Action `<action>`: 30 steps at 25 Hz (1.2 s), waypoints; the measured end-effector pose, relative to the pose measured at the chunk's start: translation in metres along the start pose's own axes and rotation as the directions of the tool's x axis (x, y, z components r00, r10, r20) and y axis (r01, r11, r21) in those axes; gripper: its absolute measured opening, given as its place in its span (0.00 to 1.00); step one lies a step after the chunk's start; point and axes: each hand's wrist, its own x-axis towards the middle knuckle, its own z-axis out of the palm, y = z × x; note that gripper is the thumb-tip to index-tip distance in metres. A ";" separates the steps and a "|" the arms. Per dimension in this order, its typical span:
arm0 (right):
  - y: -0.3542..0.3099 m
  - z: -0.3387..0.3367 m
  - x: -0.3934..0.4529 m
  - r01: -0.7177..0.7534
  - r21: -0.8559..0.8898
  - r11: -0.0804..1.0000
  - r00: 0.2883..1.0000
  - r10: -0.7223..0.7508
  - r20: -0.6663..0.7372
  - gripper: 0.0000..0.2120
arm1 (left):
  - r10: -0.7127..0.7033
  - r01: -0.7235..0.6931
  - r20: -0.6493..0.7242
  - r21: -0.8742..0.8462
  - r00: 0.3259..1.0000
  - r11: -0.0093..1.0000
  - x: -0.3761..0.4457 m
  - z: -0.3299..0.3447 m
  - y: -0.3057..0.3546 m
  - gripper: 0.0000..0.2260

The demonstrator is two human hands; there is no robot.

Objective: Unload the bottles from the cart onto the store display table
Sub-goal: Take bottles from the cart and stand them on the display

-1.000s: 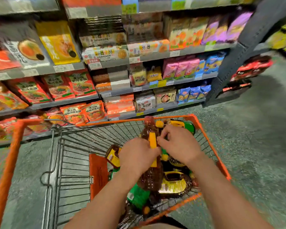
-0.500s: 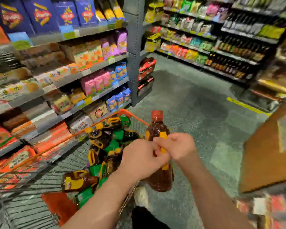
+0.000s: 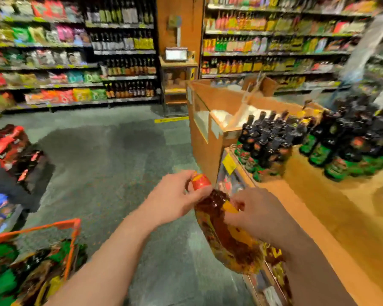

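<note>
Two hands hold one amber bottle [image 3: 228,235] in the air, tilted, its red cap [image 3: 200,181] pointing up and away from the person. The left hand [image 3: 175,199] pinches the bottle at the neck just under the cap, fingers curled round it. The right hand [image 3: 259,213] grips the bottle's body near a yellow label, its fingers wrapped over the upper side. The bottle hangs just beside the near edge of the wooden surface [image 3: 332,208], still off it and over the floor [image 3: 111,151]. Farther back on that surface stand rows of dark bottles [image 3: 272,138] with green and red labels, packed close together, and more of them [image 3: 352,140] to the right of the first group. Behind those rows, on the far side of the surface, sits an open cardboard box [image 3: 208,107]. To the left of the held bottle, low in the head view, is the orange-framed cart [image 3: 73,230], with several bottles [image 3: 31,272] lying inside it. Store shelves [image 3: 75,62] full of packets line the far wall; everything is blurred.
</note>
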 end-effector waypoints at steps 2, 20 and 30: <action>0.044 -0.013 -0.021 -0.083 0.013 0.996 0.997 0.083 0.003 0.21 | 0.066 -0.074 0.123 0.056 0.990 0.996 0.031 0.035 0.034 0.16; 0.338 -0.080 -0.142 -0.825 -0.200 0.529 0.565 0.788 -0.247 0.12 | 0.531 -0.691 0.714 -0.092 0.456 0.717 0.205 0.357 0.286 0.17; 0.387 -0.050 -0.175 -0.968 -0.115 0.223 0.242 0.952 -0.189 0.05 | 0.577 -0.800 0.791 -0.205 0.204 0.564 0.195 0.444 0.314 0.19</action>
